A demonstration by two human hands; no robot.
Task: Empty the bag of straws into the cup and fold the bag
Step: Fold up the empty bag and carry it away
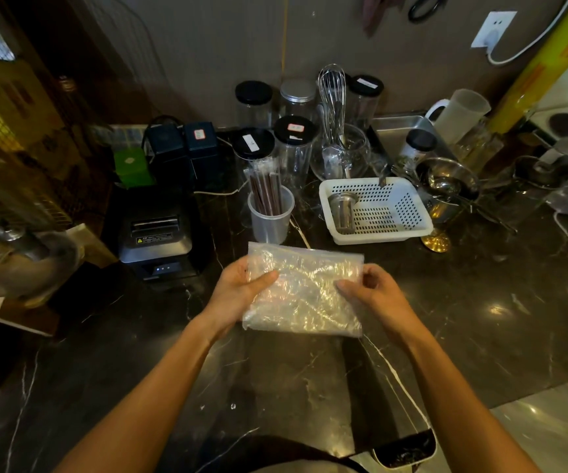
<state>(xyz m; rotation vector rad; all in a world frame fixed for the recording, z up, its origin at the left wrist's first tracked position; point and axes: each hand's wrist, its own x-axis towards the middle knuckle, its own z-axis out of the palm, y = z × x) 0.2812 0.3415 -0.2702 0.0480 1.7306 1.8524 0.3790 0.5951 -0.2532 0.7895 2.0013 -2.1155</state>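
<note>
A crumpled clear plastic bag (pixel 304 291) hangs flat between my two hands above the dark marble counter (pixel 480 319). My left hand (pixel 241 288) pinches its left edge, thumb on top. Its right edge is gripped by my right hand (pixel 371 288). The bag looks empty. Just beyond it stands a translucent plastic cup (pixel 270 218) holding several dark wrapped straws (pixel 265 189) upright.
A receipt printer (pixel 160 233) sits left of the cup. A white perforated basket (pixel 378 209) with a metal strainer cup lies to the right. Jars with black lids, a whisk, a glass bowl and metal bowls crowd the back by the wall.
</note>
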